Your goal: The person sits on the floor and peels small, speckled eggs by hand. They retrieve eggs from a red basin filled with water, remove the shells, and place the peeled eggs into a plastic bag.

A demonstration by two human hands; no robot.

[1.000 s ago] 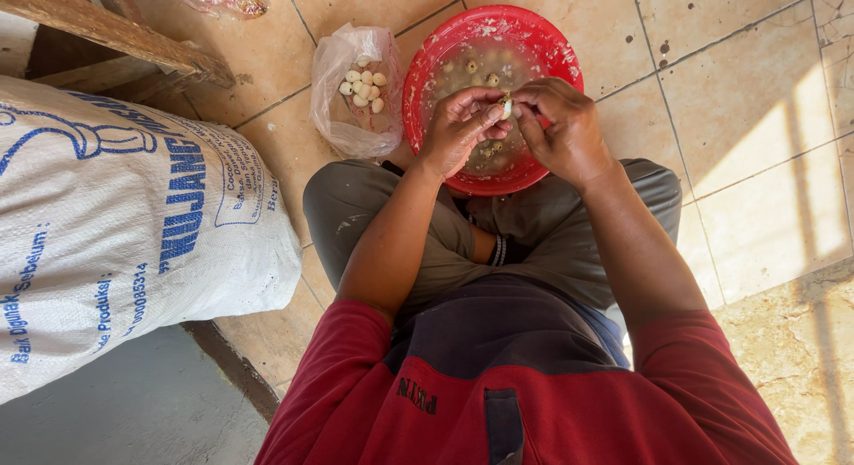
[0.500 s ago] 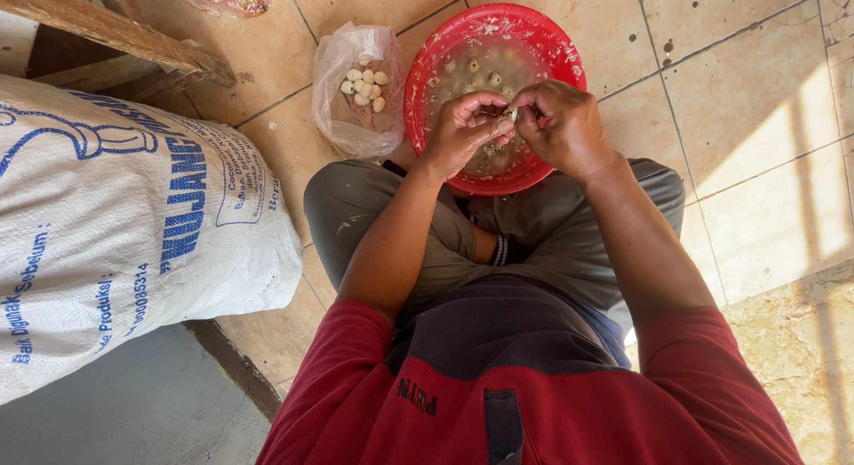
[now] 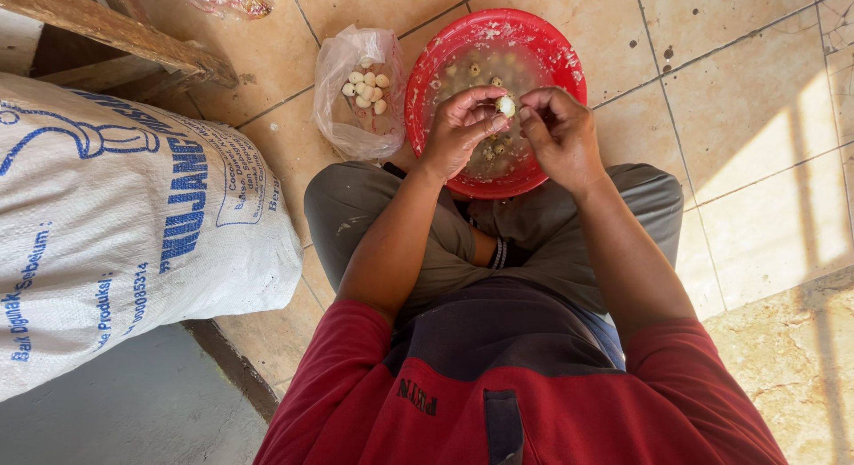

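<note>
Both hands over basin (image 3: 569, 52): left hand (image 3: 458, 127) and right hand (image 3: 560, 132) fingers pinch nut (image 3: 506, 105); scraps drop in. Bag (image 3: 360, 92) left of basin, within reach.

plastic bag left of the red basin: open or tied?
Open. The plastic bag lies with its mouth spread, pale peeled pieces showing inside, beside the red basin.

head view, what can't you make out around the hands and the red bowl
- Small pale piece: left hand and right hand pinch it; too small to identify.
- Red bowl: near rim hidden by both hands.
- Plastic bag: lower contents blurred by crumpled film.
- White sack: cut off at left edge.
</note>
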